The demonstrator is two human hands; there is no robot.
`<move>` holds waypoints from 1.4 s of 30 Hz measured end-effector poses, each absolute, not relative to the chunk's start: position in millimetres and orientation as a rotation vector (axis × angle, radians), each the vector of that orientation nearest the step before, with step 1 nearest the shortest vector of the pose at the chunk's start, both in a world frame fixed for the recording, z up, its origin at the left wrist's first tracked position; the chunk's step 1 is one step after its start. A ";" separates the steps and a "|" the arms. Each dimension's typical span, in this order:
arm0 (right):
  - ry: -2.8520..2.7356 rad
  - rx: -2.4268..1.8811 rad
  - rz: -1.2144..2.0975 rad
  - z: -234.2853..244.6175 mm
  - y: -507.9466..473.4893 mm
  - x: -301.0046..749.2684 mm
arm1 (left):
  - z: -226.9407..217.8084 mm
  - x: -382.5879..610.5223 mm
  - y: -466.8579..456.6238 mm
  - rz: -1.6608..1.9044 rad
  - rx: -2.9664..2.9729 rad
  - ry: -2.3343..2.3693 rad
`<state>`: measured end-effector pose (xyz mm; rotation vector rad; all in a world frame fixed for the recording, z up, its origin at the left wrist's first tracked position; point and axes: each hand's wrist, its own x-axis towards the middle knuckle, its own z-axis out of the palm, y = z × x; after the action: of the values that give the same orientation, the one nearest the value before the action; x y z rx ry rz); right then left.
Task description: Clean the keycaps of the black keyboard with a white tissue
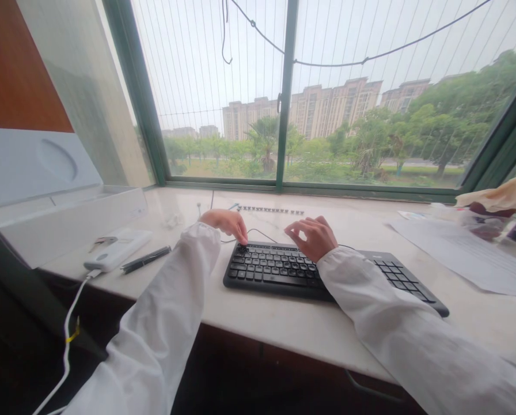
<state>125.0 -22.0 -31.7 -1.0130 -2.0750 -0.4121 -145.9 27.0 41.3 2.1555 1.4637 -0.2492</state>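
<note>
A black keyboard (279, 279) lies on the pale ledge, its number pad reaching out to the right under my sleeve. Its top row looks like bare sockets without caps. My left hand (226, 222) is closed, fingertips pointing down onto the keyboard's upper left corner; anything between them is hidden. Above the middle of the top row, my right hand (315, 237) has thumb and forefinger drawn together in a loop, and whatever may be in the pinch is too small to make out. Behind the keyboard runs a line of small dark keycaps (270, 209).
To the left lie a black pen (146, 260), a white power bank (118, 249) with a white cable (68, 334), and an open white box (72, 222). Paper sheets (461, 253) spread at the right. A green-framed window (281, 104) closes off the back.
</note>
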 end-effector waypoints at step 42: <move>-2.213 -0.975 -0.399 -30.4 -28.2 117.1 | 24.9 -141.3 40.8 -0.343 2.229 1.349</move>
<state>117.1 -28.2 -30.4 -0.9748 -2.2133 -0.3988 -141.3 40.8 24.9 2.2293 1.3488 -0.3427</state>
